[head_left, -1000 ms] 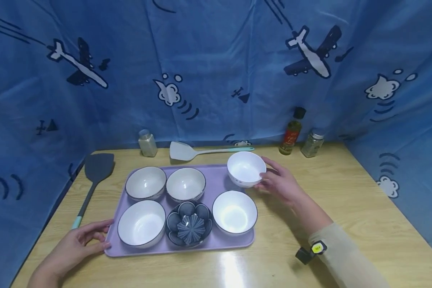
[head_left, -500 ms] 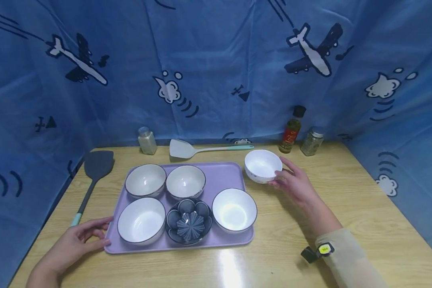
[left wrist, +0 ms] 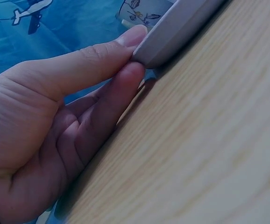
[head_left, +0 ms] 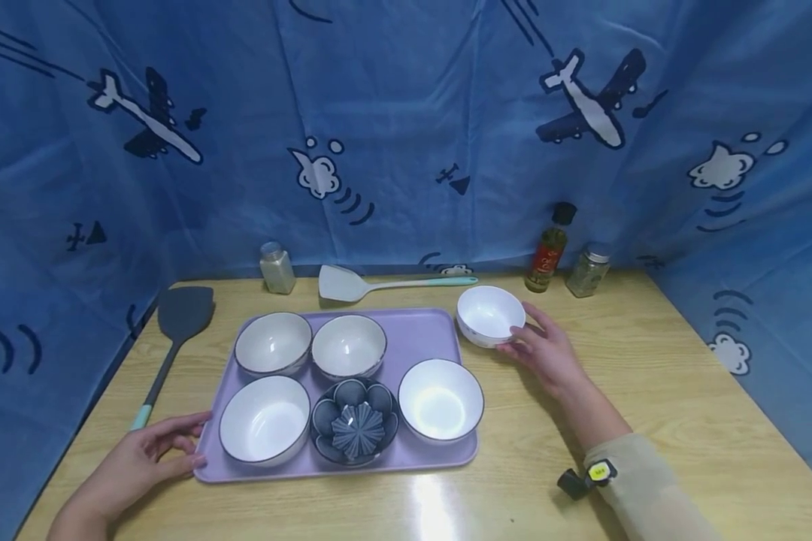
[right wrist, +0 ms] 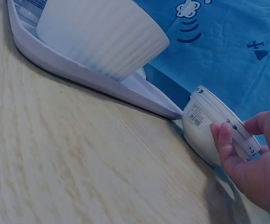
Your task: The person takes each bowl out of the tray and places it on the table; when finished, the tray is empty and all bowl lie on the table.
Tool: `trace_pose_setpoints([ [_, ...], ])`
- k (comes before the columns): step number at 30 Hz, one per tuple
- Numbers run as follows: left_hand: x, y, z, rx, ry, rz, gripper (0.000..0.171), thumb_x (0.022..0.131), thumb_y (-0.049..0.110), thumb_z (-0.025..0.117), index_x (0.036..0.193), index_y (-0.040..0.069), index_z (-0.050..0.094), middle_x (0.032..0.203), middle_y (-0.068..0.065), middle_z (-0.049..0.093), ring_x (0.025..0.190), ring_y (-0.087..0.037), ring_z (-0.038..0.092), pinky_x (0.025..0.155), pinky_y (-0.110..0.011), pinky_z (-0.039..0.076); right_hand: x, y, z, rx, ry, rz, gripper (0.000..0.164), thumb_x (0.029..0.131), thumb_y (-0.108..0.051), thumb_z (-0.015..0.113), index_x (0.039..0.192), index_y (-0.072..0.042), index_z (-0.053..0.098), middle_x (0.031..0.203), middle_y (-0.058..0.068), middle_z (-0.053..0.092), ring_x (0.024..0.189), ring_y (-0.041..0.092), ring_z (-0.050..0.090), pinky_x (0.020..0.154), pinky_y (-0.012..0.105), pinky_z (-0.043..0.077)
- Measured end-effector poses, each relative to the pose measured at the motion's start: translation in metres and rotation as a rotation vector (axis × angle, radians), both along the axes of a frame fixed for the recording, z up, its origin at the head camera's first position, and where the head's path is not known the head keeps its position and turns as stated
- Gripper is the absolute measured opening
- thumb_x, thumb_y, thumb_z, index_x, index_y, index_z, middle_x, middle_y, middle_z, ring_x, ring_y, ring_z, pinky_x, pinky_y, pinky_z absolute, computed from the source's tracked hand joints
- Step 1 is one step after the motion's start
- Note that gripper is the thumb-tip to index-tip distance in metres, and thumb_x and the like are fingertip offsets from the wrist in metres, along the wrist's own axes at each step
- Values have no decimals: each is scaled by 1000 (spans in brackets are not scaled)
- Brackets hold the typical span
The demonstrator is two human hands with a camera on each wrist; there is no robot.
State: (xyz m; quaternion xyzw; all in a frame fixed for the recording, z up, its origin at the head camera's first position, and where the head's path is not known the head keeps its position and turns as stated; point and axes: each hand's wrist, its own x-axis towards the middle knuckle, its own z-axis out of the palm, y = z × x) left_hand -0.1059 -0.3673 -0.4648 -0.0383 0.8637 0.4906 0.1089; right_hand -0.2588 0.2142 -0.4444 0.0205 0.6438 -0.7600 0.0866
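Observation:
My right hand (head_left: 544, 353) grips a small white bowl (head_left: 490, 313) by its right side, just beyond the tray's back right corner. In the right wrist view this bowl (right wrist: 202, 126) has a patterned rim and a printed label; whether its base touches the table I cannot tell. At the front left, my left hand (head_left: 142, 462) pinches the edge of the lilac tray (head_left: 416, 330) between thumb and fingers. On the tray stand two cream bowls (head_left: 274, 343) at the back, and in front a larger white bowl (head_left: 265, 418), a dark petal-patterned bowl (head_left: 356, 422) and a white ribbed bowl (head_left: 441, 400).
Behind the tray lie a pale turner (head_left: 343, 284) and a jar of white powder (head_left: 277, 269). A dark turner (head_left: 184, 312) lies at the left. An oil bottle (head_left: 546, 252) and a spice jar (head_left: 589, 270) stand back right. A blue curtain (head_left: 392, 135) hangs behind.
My right hand has carried the small white bowl rightward off the tray to the table beside it, then slightly lower. The left hand has stayed at the tray's edge.

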Motion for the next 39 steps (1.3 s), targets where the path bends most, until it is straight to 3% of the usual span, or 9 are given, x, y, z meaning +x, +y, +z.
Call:
trace_pose_setpoints([
  [10,-1,-1,-1,-13,-6,0,72,86,28,79,145,3,49,118,-5,64,95,-6,62,80,-15,49,-3,-3,-4,35,2,10,72,104,-13,53,161,-13,10,154,30,29,86,10,72,86,23,56],
  [21,1,-1,-1,-12,32,-25,67,87,24,78,144,2,51,116,-3,65,94,-5,63,80,-13,48,-3,15,1,57,3,72,75,100,-13,60,160,-7,15,156,31,27,93,9,70,88,28,56],
  [24,-1,-1,-1,-34,1,-6,70,85,30,79,145,5,51,118,-4,64,95,-4,61,81,-13,48,-4,21,6,76,25,56,74,100,-13,61,158,-4,17,153,28,30,92,8,69,87,26,57],
  [28,-3,0,-3,-35,19,-16,69,86,29,79,144,4,51,118,-5,64,95,-2,60,81,-12,47,-4,30,14,98,67,49,69,100,-14,62,156,0,23,140,17,45,93,8,69,88,26,57],
  [33,-1,-1,-5,-6,75,-42,65,88,20,78,143,1,51,117,-2,64,95,-3,61,80,-12,48,-2,35,23,115,85,118,64,99,-17,63,152,1,31,126,5,58,96,14,70,87,25,56],
  [39,1,-2,-4,-40,55,-32,67,86,26,79,143,3,52,117,0,64,96,-1,61,82,-10,47,3,33,27,179,104,240,61,101,-18,61,151,2,34,126,0,61,100,21,70,86,27,57],
])
